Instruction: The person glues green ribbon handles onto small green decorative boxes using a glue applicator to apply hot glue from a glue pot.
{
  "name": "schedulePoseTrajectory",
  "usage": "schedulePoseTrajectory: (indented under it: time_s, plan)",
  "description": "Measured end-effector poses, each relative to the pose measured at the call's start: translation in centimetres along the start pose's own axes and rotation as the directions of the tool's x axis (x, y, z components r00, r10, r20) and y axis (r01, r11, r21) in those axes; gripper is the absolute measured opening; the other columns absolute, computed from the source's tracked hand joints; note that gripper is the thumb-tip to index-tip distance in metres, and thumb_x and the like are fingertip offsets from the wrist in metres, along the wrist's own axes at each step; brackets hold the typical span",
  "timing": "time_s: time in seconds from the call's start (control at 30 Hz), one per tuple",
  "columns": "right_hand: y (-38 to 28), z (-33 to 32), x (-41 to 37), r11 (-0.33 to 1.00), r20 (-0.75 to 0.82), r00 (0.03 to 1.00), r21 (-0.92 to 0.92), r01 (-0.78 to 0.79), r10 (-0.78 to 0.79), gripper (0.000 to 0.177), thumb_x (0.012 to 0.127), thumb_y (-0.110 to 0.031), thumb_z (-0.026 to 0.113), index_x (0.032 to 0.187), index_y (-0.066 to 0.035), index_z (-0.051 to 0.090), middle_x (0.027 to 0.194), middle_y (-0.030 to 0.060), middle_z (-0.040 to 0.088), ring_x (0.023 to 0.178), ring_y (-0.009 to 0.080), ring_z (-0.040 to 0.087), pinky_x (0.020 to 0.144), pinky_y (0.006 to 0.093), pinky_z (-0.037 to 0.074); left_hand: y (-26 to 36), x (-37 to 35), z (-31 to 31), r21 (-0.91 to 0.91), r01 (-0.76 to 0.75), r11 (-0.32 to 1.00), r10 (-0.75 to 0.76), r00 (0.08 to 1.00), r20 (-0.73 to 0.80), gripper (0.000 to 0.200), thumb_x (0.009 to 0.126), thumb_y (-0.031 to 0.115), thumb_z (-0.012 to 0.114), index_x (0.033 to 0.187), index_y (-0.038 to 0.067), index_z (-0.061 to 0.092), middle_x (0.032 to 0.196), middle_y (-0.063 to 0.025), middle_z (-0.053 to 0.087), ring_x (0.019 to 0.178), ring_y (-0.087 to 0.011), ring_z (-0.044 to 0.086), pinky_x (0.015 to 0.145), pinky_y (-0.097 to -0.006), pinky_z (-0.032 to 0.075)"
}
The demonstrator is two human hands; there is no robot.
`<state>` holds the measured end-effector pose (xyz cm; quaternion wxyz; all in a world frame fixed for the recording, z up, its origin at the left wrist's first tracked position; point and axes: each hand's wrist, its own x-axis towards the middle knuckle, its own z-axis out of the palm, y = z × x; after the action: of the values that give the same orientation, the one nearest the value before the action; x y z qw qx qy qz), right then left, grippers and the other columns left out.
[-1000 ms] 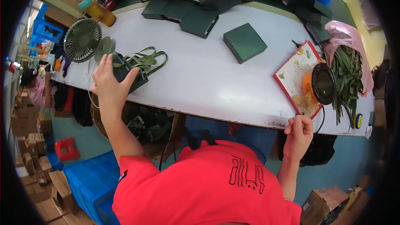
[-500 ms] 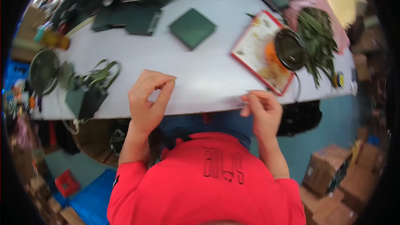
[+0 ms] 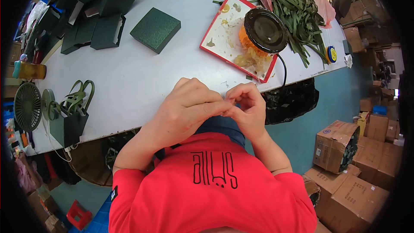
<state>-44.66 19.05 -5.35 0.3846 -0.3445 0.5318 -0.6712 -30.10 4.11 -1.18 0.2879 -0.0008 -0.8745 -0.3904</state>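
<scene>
My left hand [image 3: 185, 105] and my right hand [image 3: 247, 108] meet over the table's front edge. Their thumbs and fingertips are pinched together and touching; whatever may lie between them is too small or hidden. Beyond them on the white table [image 3: 172, 69] sits a dark green, glittery square box [image 3: 156, 30]. A round black-topped pot [image 3: 265, 30] with orange sides stands to the right, on a red-edged white tray [image 3: 214, 32] smeared with amber residue.
Green ribbon strips [image 3: 297, 13] spill from a pink plastic bag [image 3: 321, 2]. A yellow tape measure [image 3: 331, 54] lies nearby. More dark green boxes [image 3: 105, 32] are heaped at back left. At left are a small fan [image 3: 28, 105] and an open green box [image 3: 69, 127] holding ribbon loops.
My hands were apart and have come together, the left moving right and the right moving slightly left. The camera view has shifted, so the table things appear further left.
</scene>
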Motion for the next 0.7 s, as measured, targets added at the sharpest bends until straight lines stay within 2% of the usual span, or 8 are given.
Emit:
schedulePoseTrajectory:
  time_s: [0.07,0.17,0.27,0.37,0.47,0.57,0.7]
  plan:
    - [-0.3,-0.3,0.1,0.983,0.071,0.985,0.087,-0.161,0.155,0.031,0.083,-0.002,0.080,0.099,-0.003,0.052,0.084,0.0043,0.063,0.070,0.0070,0.059,0.062,0.0215,0.048,0.1,0.2,-0.5,0.032,-0.034,0.999,0.033,0.998,0.051,0.031,0.071,0.004,0.074,0.101,0.009,0.074,0.091,0.0025,0.067,0.079,-0.0170,0.059,0.078,-0.0320,0.042]
    - [-1.1,-0.9,0.1,0.933,0.146,0.935,0.116,-0.340,0.322,0.028,0.084,-0.001,0.077,0.098,-0.003,0.053,0.081,0.0035,0.063,0.069,0.0064,0.059,0.058,0.0208,0.047,0.1,0.8,-0.9,0.080,-0.089,0.993,0.078,0.989,0.122,0.028,0.072,0.006,0.073,0.099,0.009,0.073,0.090,0.0029,0.066,0.079,-0.0170,0.059,0.078,-0.0326,0.043]
    - [-1.4,-1.5,-0.2,0.890,0.142,0.893,0.104,-0.443,0.428,0.028,0.084,0.001,0.076,0.099,-0.003,0.053,0.080,0.0027,0.063,0.068,0.0058,0.059,0.055,0.0205,0.046,0.3,1.3,-0.5,0.110,-0.114,0.987,0.093,0.979,0.179,0.023,0.072,0.004,0.074,0.094,0.008,0.071,0.088,0.0020,0.065,0.079,-0.0176,0.059,0.080,-0.0338,0.043]
    - [-1.3,-2.5,-0.9,0.895,0.110,0.899,0.102,-0.435,0.424,0.028,0.084,0.001,0.074,0.102,-0.003,0.053,0.082,0.0039,0.063,0.068,0.0067,0.059,0.054,0.0207,0.047,0.4,2.0,1.2,0.142,-0.114,0.983,0.092,0.984,0.153,0.020,0.072,-0.001,0.074,0.091,0.007,0.069,0.087,-0.0011,0.065,0.078,-0.0195,0.059,0.077,-0.0336,0.045]
    - [-1.4,-3.7,-1.6,0.919,0.144,0.948,0.242,-0.312,0.284,0.033,0.082,0.001,0.074,0.107,-0.002,0.052,0.085,0.0062,0.063,0.068,0.0085,0.059,0.055,0.0208,0.048,-0.2,2.0,3.4,-0.001,0.057,0.998,-0.056,0.995,-0.084,0.020,0.074,-0.003,0.073,0.092,0.006,0.068,0.089,-0.0045,0.065,0.077,-0.0216,0.058,0.072,-0.0331,0.046]
    - [-0.7,-5.4,-2.5,0.913,0.102,0.978,0.353,-0.204,0.179,0.037,0.081,0.001,0.074,0.111,-0.002,0.052,0.086,0.0081,0.063,0.069,0.0103,0.059,0.056,0.0212,0.050,-0.1,2.1,3.9,-0.105,0.059,0.993,-0.059,0.998,0.004,0.024,0.076,-0.003,0.073,0.099,0.006,0.069,0.090,-0.0059,0.065,0.077,-0.0225,0.058,0.067,-0.0324,0.047]
    - [-0.3,-6.4,-3.1,0.913,0.049,0.984,0.367,-0.178,0.172,0.038,0.080,0.002,0.072,0.112,-0.002,0.052,0.086,0.0084,0.063,0.068,0.0103,0.059,0.058,0.0215,0.050,1.0,2.5,5.0,-0.162,0.027,0.986,-0.020,0.999,0.043,0.030,0.077,-0.002,0.074,0.105,0.007,0.070,0.094,-0.0041,0.065,0.081,-0.0217,0.058,0.074,-0.0333,0.046]
